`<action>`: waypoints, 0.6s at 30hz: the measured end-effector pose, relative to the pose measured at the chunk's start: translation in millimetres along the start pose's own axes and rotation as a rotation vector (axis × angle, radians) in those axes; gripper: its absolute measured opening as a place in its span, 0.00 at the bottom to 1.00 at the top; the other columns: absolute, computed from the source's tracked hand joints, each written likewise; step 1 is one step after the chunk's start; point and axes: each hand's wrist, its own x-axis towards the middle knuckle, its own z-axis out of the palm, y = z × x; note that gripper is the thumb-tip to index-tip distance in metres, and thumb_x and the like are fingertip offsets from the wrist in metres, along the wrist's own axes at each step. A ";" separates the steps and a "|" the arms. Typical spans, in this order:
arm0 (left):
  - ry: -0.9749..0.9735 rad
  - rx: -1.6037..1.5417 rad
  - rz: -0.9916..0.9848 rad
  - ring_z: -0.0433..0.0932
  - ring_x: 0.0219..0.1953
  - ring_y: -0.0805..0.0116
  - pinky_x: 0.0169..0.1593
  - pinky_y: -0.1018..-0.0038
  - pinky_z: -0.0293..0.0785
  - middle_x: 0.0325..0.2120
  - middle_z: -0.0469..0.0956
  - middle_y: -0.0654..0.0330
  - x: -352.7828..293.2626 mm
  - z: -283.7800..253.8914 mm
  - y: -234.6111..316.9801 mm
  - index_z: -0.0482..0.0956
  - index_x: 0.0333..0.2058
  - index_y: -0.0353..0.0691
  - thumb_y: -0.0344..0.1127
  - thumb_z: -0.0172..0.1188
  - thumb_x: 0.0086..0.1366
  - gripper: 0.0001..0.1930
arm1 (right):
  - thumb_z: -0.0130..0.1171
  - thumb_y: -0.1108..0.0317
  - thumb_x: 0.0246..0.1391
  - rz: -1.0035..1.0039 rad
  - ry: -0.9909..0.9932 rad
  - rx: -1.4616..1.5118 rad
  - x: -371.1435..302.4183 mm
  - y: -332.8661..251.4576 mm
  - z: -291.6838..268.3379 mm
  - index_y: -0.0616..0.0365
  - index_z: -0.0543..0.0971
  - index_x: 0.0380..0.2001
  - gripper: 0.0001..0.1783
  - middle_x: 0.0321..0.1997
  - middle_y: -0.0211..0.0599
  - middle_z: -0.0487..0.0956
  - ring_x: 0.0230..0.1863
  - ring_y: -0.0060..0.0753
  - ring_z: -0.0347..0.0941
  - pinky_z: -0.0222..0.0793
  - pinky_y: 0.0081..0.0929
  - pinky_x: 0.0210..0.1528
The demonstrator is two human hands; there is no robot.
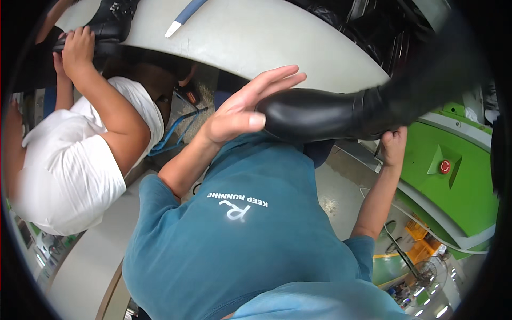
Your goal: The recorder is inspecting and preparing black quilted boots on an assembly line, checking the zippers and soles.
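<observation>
A tall black boot (314, 112) lies sideways in front of my chest, toe to the left. Its shaft rises blurred toward the upper right. My left hand (245, 109) is at the toe with its fingers stretched out and thumb apart, the thumb right beside the toe's tip; whether it touches is unclear. At the heel end, my right hand (393, 146) is closed on the boot from below, with part of its fingers hidden behind it.
A pale worktable (256, 37) curves ahead, bearing a blue-handled tool with a white tip (184, 18) and black glossy items (373, 32). At left, a co-worker in white (80, 154) handles another black boot (109, 24). A green machine (458, 192) with a red button stands at right.
</observation>
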 end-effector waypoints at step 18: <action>0.224 1.355 0.378 0.83 0.64 0.48 0.71 0.54 0.75 0.58 0.87 0.49 16.9 -23.0 -38.5 0.88 0.49 0.35 0.48 0.89 0.48 0.33 | 0.69 0.45 0.69 0.230 0.158 -0.633 45.5 -57.7 43.2 0.62 0.86 0.54 0.29 0.44 0.37 0.88 0.49 0.35 0.84 0.75 0.33 0.60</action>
